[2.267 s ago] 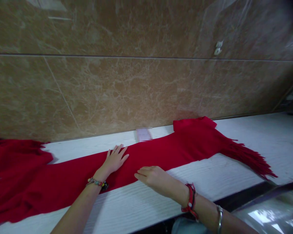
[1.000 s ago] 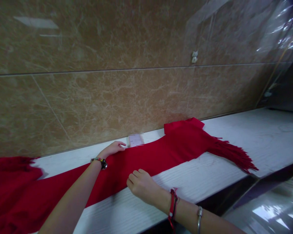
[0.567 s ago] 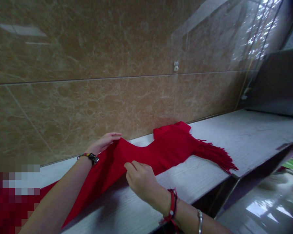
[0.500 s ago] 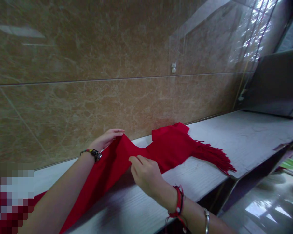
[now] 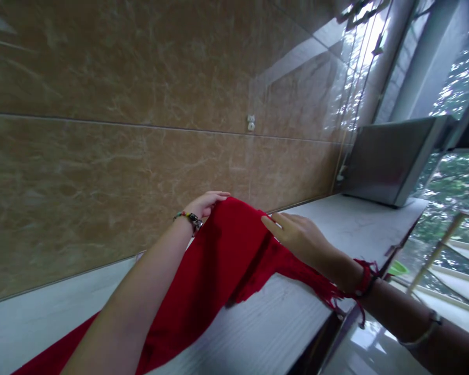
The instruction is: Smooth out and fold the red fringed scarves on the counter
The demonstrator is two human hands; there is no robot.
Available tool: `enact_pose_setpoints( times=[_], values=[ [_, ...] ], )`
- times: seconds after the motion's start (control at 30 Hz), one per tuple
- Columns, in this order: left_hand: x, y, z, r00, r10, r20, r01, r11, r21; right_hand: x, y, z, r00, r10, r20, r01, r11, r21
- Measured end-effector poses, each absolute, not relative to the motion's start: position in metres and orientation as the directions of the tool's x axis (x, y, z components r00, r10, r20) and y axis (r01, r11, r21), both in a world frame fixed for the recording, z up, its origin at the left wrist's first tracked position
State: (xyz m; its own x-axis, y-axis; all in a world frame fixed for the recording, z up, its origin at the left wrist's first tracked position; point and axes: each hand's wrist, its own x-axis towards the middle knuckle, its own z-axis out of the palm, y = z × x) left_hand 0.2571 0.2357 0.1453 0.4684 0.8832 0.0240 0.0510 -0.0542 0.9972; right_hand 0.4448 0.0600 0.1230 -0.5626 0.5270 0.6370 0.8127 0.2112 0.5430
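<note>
A long red scarf (image 5: 229, 255) with a fringed far end lies along a pale countertop, part of it lifted. My left hand (image 5: 208, 202) is closed on the scarf's raised corner near the wall; some of its fingers are hidden by cloth. Farther right, my right hand (image 5: 297, 233) pinches the scarf's upper edge between thumb and fingers. Between both hands the cloth stretches in a raised fold. My right forearm covers part of the fringe. The near end of the scarf runs under my left forearm and out of view.
Behind the white countertop (image 5: 281, 317) rises a brown marble-tiled wall (image 5: 121, 172) with a small white fitting (image 5: 250, 123). A large grey metal box (image 5: 391, 161) stands at the far right end. Beyond the counter's edge are a green bowl (image 5: 397, 268) and a rack (image 5: 453, 250).
Both hands have moved right, lifting and spreading the scarf between them. My right hand has shifted to the upper edge. The view has turned right, showing more of the window and rack.
</note>
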Motion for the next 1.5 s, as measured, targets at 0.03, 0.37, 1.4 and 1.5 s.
enact_pose_setpoints(
  times=[0.03, 0.37, 1.4, 1.5],
  values=[
    [0.265, 0.242, 0.141, 0.480, 0.877, 0.018, 0.047, -0.046, 0.998, 0.453, 0.064, 0.119, -0.527, 0.578, 0.623, 0.831, 0.199, 0.519],
    [0.309, 0.273, 0.094, 0.527, 0.848, -0.064, 0.125, -0.003, 0.992, 0.490, 0.090, 0.063, -0.204, 0.845, 0.494, 0.971, 0.112, 0.210],
    [0.337, 0.283, 0.046, 0.438, 0.872, 0.218, 0.245, -0.349, 0.904, 0.505, 0.097, 0.015, 0.031, 0.888, 0.458, 0.992, 0.029, -0.125],
    [0.337, 0.285, 0.044, 0.432, 0.860, 0.272, 0.244, -0.402, 0.883, 0.508, 0.101, 0.010, 0.056, 0.837, 0.544, 0.973, 0.077, -0.218]
  ],
)
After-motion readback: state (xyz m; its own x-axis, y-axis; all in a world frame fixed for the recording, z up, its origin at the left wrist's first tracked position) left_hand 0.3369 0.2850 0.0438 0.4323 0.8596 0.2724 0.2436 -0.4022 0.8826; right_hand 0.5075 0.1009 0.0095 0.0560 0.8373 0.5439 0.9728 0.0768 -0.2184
